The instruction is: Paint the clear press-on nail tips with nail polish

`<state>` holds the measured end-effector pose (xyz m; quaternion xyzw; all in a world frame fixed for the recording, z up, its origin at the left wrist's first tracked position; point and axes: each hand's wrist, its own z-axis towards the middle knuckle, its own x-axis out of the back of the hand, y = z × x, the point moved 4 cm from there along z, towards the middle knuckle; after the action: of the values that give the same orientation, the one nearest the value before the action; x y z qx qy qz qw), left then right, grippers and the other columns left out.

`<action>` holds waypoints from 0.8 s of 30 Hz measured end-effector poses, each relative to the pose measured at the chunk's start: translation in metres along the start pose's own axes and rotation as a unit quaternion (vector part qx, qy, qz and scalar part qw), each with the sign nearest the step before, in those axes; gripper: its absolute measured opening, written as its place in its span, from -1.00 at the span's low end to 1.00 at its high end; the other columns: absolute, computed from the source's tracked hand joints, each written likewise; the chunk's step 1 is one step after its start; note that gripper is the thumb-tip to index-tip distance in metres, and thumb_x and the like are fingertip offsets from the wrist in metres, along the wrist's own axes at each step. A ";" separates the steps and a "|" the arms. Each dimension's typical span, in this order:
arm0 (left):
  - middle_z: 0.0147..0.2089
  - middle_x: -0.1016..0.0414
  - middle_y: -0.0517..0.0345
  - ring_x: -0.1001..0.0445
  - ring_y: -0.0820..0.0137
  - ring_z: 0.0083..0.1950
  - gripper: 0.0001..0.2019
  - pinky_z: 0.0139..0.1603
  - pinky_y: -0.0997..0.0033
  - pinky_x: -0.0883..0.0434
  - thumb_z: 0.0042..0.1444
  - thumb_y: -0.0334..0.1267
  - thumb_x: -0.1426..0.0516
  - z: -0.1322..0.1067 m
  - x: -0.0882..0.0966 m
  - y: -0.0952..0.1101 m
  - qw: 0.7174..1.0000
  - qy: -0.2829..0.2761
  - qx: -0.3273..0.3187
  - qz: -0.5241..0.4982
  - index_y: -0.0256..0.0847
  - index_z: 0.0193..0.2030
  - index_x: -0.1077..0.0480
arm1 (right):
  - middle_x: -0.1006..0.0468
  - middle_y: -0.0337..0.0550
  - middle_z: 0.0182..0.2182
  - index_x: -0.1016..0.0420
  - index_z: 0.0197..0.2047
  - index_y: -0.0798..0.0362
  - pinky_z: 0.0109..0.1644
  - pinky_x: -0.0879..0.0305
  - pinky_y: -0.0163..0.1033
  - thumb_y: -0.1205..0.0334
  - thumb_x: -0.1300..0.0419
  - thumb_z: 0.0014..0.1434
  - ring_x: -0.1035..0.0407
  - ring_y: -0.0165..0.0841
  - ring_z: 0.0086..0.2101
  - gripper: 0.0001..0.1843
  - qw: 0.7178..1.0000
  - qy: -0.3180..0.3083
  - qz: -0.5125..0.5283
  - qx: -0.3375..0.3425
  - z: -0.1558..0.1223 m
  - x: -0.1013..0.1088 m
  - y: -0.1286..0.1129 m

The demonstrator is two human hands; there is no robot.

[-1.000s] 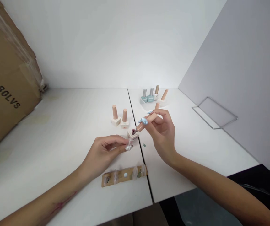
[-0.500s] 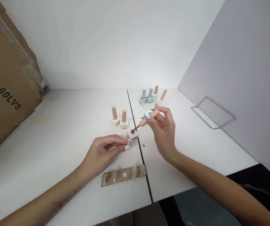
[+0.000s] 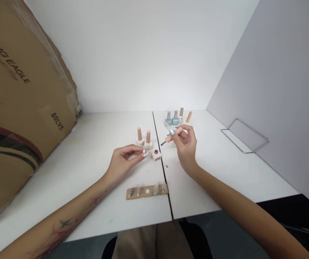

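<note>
A big brown printed cardboard box (image 3: 22, 108) leans over the left edge of the white two-panel table (image 3: 90, 180). A bent silver wire stand (image 3: 244, 138) sits by the right edge. The left hand (image 3: 120, 163), beside the table's middle seam, is curled, with thumb and fingertips pinched on a clear false nail tip (image 3: 145, 154). The right hand (image 3: 186, 147), across the seam, is closed round a peach-handled polish brush (image 3: 174, 133), bristles slanting down-left. A brown card strip of nail tips (image 3: 147, 190) lies near the front edge. A cluster of teal and peach-capped bottles (image 3: 174, 118) stands near the back edge. Two peach-capped cream bottles (image 3: 143, 138) stand left of the seam. An open cream square polish bottle (image 3: 156, 154) stands just beside the nail tip.
</note>
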<state>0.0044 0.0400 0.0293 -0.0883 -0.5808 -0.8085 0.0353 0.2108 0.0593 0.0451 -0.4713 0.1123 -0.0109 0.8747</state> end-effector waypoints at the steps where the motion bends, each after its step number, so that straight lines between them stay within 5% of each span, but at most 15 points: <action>1: -0.29 -0.66 0.07 -0.58 0.32 -0.25 -0.89 -0.12 0.33 -0.52 -0.01 -0.24 -0.33 0.001 0.001 0.001 1.000 0.008 -0.004 0.004 -0.22 -0.34 -0.61 | -0.41 -0.41 -0.56 -0.19 -0.20 -0.08 -0.15 -0.40 -0.14 0.24 -0.20 0.21 -0.49 -0.36 -0.36 -0.80 1.000 0.001 0.001 0.005 0.000 0.001 0.000; 9: -0.19 -0.68 -0.01 -0.61 0.23 -0.17 -0.77 -0.07 0.25 -0.54 -0.04 -0.15 -0.34 -0.009 0.026 0.017 0.992 0.120 -0.015 0.038 -0.23 -0.26 -0.61 | -0.41 -0.41 -0.52 -0.23 -0.25 -0.04 -0.19 -0.32 -0.20 0.22 -0.26 0.14 -0.49 -0.39 -0.43 -0.78 0.998 -0.058 -0.034 0.013 -0.007 -0.002 0.001; 11: -0.14 -0.67 -0.01 -0.60 0.24 -0.15 -0.72 -0.05 0.25 -0.54 -0.03 -0.16 -0.34 -0.027 0.034 0.024 0.986 0.161 -0.010 0.045 -0.22 -0.18 -0.59 | -0.42 -0.39 -0.49 -0.24 -0.25 -0.04 -0.16 -0.32 -0.20 0.21 -0.25 0.15 -0.49 -0.39 -0.41 -0.79 0.997 -0.065 -0.046 0.013 -0.009 -0.002 0.001; 16: -0.30 -0.67 0.06 -0.61 0.24 -0.24 -0.81 -0.12 0.28 -0.56 -0.07 -0.14 -0.35 -0.092 0.045 0.030 0.967 0.239 0.040 0.077 -0.20 -0.35 -0.58 | -0.44 -0.38 -0.49 -0.22 -0.25 -0.05 -0.15 -0.35 -0.22 0.21 -0.24 0.15 -0.48 -0.40 -0.40 -0.78 0.993 -0.089 -0.072 0.008 -0.012 -0.003 0.006; 20: -0.35 -0.67 0.05 -0.62 0.19 -0.28 -0.80 -0.18 0.24 -0.59 -0.11 -0.09 -0.34 -0.140 0.038 0.023 0.961 0.232 0.086 0.127 -0.17 -0.43 -0.61 | -0.45 -0.37 -0.47 -0.21 -0.23 -0.06 -0.13 -0.37 -0.21 0.21 -0.22 0.16 -0.47 -0.40 -0.39 -0.79 0.991 -0.098 -0.096 0.007 -0.012 -0.003 0.008; 24: -0.10 -0.62 0.02 -0.56 0.13 -0.05 -0.84 -0.03 0.18 -0.54 0.02 -0.10 -0.28 -0.176 0.021 0.015 0.953 0.239 0.035 0.180 -0.11 -0.40 -0.62 | -0.48 -0.34 -0.43 -0.21 -0.24 -0.05 -0.12 -0.38 -0.20 0.21 -0.21 0.16 -0.47 -0.40 -0.40 -0.80 0.986 -0.118 -0.120 0.010 -0.012 -0.005 0.009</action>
<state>-0.0317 -0.1307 -0.0076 0.0062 -0.5573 -0.7656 0.3212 0.2024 0.0550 0.0319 -0.4707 -0.0491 -0.0614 0.8788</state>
